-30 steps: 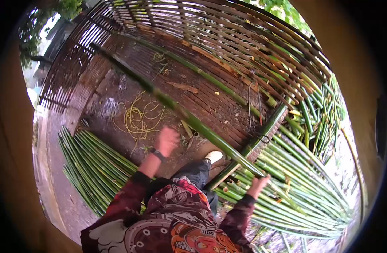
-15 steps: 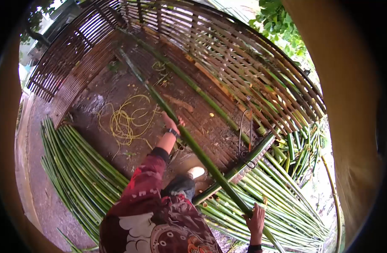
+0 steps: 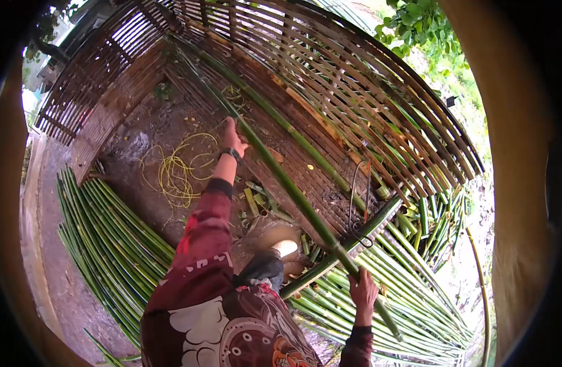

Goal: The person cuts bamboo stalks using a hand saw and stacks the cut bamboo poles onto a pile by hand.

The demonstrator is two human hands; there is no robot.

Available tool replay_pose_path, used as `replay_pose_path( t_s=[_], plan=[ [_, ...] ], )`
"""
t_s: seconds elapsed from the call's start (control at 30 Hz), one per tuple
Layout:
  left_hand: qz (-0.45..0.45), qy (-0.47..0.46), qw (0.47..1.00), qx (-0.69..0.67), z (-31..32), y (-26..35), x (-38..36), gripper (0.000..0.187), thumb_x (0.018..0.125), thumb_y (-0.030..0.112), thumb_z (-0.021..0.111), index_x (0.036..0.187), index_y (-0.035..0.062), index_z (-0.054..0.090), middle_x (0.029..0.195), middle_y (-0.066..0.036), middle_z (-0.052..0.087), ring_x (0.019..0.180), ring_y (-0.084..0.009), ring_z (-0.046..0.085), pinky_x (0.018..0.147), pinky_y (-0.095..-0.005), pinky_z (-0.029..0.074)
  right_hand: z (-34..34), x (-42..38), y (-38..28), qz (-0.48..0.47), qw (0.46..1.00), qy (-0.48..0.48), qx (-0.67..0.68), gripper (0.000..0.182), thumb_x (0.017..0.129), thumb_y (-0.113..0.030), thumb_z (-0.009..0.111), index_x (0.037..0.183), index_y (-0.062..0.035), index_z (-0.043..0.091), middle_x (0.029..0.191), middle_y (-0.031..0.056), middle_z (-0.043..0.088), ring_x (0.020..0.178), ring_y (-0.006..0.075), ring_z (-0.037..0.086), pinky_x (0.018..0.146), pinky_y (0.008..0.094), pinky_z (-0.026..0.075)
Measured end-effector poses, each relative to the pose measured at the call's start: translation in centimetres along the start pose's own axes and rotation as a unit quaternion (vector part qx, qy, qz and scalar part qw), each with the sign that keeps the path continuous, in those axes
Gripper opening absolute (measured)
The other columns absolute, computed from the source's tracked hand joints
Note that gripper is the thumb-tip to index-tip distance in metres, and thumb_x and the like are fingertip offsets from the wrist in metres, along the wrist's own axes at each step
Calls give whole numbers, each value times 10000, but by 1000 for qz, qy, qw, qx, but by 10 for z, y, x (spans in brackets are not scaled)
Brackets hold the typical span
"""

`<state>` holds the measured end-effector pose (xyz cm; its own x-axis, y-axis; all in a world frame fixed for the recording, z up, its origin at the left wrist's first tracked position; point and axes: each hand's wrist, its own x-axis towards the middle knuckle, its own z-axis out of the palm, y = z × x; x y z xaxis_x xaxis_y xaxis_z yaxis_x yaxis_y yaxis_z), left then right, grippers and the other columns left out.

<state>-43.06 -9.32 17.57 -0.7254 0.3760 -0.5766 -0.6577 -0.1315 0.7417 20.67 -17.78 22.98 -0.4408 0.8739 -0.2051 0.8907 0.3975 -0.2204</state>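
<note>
A long green bamboo pole (image 3: 281,174) runs slantwise from the far corner of the slatted enclosure down to the lower right. My left hand (image 3: 233,139), with a dark watch on the wrist, grips it from its left side, the fingers partly hidden by the pole. Nearer its close end, my right hand (image 3: 363,290) is closed round the same pole. This end sticks out past the right hand over a bundle of thin green stalks (image 3: 409,293). A second bamboo pole (image 3: 305,150) lies roughly parallel, along the slatted floor.
Brown slatted panels (image 3: 330,79) stand at the back and right. On the left is a pile of green bamboo strips (image 3: 116,238). Yellow twine (image 3: 180,174) lies tangled on the muddy floor. A thick bamboo crosspiece (image 3: 330,260) and a bow-shaped saw (image 3: 354,205) are near my right hand.
The held pole has slid away from me, toward the far corner, and its near end now shows. Both hands have moved forward with it. Bamboo offcuts by my foot have come into view.
</note>
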Motion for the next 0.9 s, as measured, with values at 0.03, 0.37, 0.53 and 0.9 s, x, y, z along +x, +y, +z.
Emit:
replay_pose_path(
  t_s=[0.03, 0.37, 0.53, 0.9],
  plan=[
    [4, -3, 1000, 5, -4, -14, 3, 799, 911, 749, 532, 1292, 49, 597, 1379, -187, 550, 1340, -396, 456, 1136, -555, 328, 4, 15, -1, 19, 999, -23, -30, 518, 878, -422, 742, 1290, -143, 598, 868, 140, 641, 776, 377, 660, 665, 496, 511],
    [511, -445, 314, 665, 2, -175, -176, 671, 773, 33, 639, 1422, 180, 549, 1347, -125, 600, 1412, -396, 404, 1155, -705, 243, 15, 107, -48, 53, 986, -126, 92, 579, 922, -583, 623, 1281, -130, 589, 917, 242, 708, 883, 459, 677, 712, 549, 521],
    [457, -498, 332, 658, 1, -241, -164, 486, 792, 35, 663, 1249, 201, 660, 1125, -42, 652, 1229, -264, 544, 1168, -679, 241, 78, 117, -6, 85, 972, -122, 182, 571, 931, -585, 619, 1298, -150, 661, 1073, 232, 691, 1042, 400, 676, 909, 496, 531],
    [412, -515, 274, 699, -13, -274, -139, 433, 843, 72, 661, 1247, 230, 653, 1116, -36, 628, 1162, -273, 561, 1149, -657, 289, 181, 180, 73, 17, 968, 69, -240, 299, 782, -320, 743, 990, -117, 672, 1037, 90, 597, 1042, 262, 560, 919, 464, 439]
  ],
)
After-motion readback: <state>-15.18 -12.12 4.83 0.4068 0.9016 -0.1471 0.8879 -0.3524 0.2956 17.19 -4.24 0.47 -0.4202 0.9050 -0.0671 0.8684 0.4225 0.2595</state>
